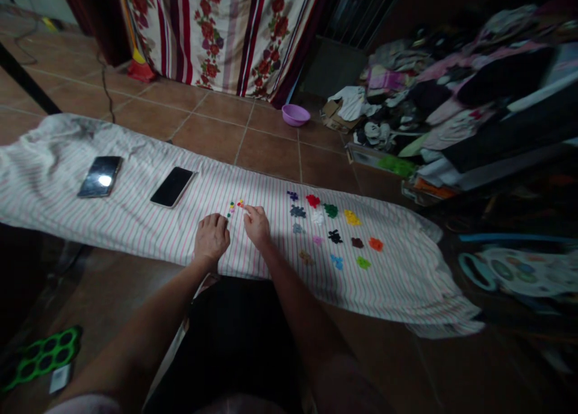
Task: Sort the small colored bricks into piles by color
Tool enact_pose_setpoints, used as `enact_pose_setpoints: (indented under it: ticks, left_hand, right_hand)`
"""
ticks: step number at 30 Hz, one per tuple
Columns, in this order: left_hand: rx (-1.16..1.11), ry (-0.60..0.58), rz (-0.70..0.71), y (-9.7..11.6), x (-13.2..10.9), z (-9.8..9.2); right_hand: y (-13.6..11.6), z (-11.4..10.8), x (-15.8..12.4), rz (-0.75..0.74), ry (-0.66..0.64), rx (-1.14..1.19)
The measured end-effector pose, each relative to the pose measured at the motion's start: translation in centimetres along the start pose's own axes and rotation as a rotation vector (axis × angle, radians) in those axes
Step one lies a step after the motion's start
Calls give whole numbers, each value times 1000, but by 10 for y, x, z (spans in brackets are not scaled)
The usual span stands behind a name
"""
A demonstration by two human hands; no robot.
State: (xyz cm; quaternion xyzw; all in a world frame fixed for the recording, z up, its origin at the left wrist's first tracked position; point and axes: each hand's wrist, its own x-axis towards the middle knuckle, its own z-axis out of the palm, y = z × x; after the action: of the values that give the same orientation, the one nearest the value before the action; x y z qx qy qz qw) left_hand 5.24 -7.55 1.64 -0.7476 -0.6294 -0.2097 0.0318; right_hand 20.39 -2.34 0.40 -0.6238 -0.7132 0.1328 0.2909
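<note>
My left hand (pixel 212 236) rests palm down on the striped cloth (pixel 271 188), its fingers loosely bent and holding nothing I can see. Just beyond its fingertips lies a short line of tiny coloured pieces (pixel 232 207), green, yellow and pink. With the index finger stretched out and the other fingers curled, my right hand (pixel 257 226) touches or nearly touches a small red piece (pixel 240 204) beside that line. A yellow bit sits close to the red one. The pieces are too small to tell their kind.
To the right lie several colour-sorted piles, among them red (pixel 312 201), yellow (pixel 352 217), black (pixel 335 237) and orange (pixel 376 244). Two dark-screened devices, a phone (pixel 173 187) and another (pixel 100 177), lie left. Beyond the cloth's edge, a purple basin (pixel 295 115) stands on the tiled floor.
</note>
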Motion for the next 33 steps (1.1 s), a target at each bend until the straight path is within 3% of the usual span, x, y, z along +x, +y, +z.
enact_pose_setpoints:
  ticks: [12,33]
  left_hand:
    - [-17,-17,-4,1,1,-1]
    - [18,-6,21,1,1,-5]
  right_hand:
    - [-13,9,23,141,-47,-78]
    - [-8,15,6,67,96,0]
